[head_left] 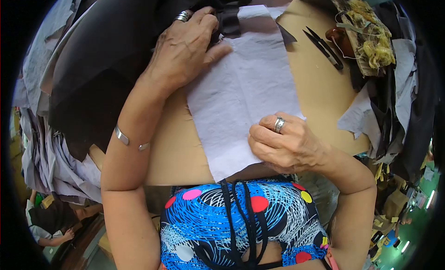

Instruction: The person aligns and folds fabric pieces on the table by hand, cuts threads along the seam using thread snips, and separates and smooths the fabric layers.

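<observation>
A pale lavender-grey piece of fabric point(245, 84) lies lengthwise in front of me, its near end at the table's front edge. My right hand point(287, 142) is closed at its lower right side, fingers curled on the cloth; the fingertips are hidden. My left hand point(190, 47) rests at the upper left, fingers bent over dark fabric point(106, 61) and the thumb stretched apart onto the pale piece. Near the top of the pale fabric, a dark strip point(229, 22) lies beside the left fingers.
Black thread snips point(327, 52) lie on the tan table point(324, 98) to the right. Beyond them is a worn board point(359, 38) with yellow thread tangles. Fabric scraps point(398, 98) hang at the right, and pale cloth point(60, 158) is heaped left. Another person point(53, 223) is at lower left.
</observation>
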The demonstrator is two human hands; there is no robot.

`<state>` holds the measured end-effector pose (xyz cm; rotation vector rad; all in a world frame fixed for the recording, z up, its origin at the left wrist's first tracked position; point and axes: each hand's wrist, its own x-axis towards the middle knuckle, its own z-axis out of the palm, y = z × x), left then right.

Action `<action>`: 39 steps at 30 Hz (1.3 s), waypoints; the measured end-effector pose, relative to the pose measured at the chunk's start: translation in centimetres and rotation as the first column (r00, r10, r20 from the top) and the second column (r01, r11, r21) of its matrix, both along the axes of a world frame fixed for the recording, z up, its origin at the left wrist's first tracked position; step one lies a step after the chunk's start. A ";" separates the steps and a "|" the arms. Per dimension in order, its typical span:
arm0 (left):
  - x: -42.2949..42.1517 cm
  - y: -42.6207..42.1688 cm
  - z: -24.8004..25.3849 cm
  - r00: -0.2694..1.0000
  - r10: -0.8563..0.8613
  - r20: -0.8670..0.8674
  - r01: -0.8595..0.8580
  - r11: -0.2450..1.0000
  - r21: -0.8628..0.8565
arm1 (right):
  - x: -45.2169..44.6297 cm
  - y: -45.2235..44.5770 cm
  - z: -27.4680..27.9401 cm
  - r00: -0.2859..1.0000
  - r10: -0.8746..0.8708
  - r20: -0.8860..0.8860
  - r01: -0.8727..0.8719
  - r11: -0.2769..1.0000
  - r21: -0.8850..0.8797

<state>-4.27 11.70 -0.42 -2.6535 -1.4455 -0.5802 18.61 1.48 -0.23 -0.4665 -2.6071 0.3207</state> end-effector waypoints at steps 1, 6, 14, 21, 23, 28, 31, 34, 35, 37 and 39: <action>0.1 -0.4 0.4 1.000 0.015 -0.013 -0.015 0.999 -0.043 | -0.1 0.0 0.0 1.000 0.008 0.004 -0.008 1.000 0.002; 0.6 -1.4 0.8 1.000 0.024 0.005 -0.024 0.997 -0.077 | -0.3 -0.5 -0.3 0.999 -0.035 -0.032 0.037 0.997 0.070; 0.3 -0.5 -0.6 0.992 0.013 0.122 -0.006 0.999 -0.053 | -0.1 0.9 1.7 0.999 0.020 0.037 -0.009 0.959 -0.285; 0.3 -0.6 0.1 0.995 0.042 0.095 -0.032 0.994 -0.100 | -2.6 9.6 -0.1 0.953 -0.304 -0.004 0.304 0.953 0.001; -0.1 -0.3 0.0 0.994 0.052 0.093 -0.035 0.984 -0.175 | -3.3 10.5 -0.6 0.958 -0.285 -0.022 0.286 0.958 0.032; -0.1 -0.2 -0.3 0.994 0.041 0.102 -0.027 0.991 -0.134 | -3.0 10.2 -0.6 0.975 -0.217 0.048 0.215 0.976 0.036; 0.2 -0.3 0.1 0.994 0.015 0.107 -0.003 0.994 -0.109 | -2.1 8.8 0.2 0.973 -0.188 0.135 0.184 0.982 0.039; 0.4 -0.3 0.1 0.993 0.037 0.112 -0.019 0.988 -0.152 | -1.3 6.9 0.6 0.963 -0.175 0.207 0.181 0.984 -0.007; 0.4 -0.4 0.1 0.992 0.051 0.111 -0.031 0.984 -0.176 | -1.2 6.1 0.8 0.964 -0.165 0.211 0.171 0.985 -0.014; 0.4 -0.5 0.3 0.990 0.058 0.127 -0.036 0.985 -0.170 | -0.8 5.3 1.0 0.963 -0.152 0.223 0.163 0.986 -0.031; 0.5 -0.6 0.4 0.990 0.063 0.129 -0.042 0.986 -0.160 | -0.7 4.9 1.0 0.965 -0.160 0.207 0.165 0.986 -0.008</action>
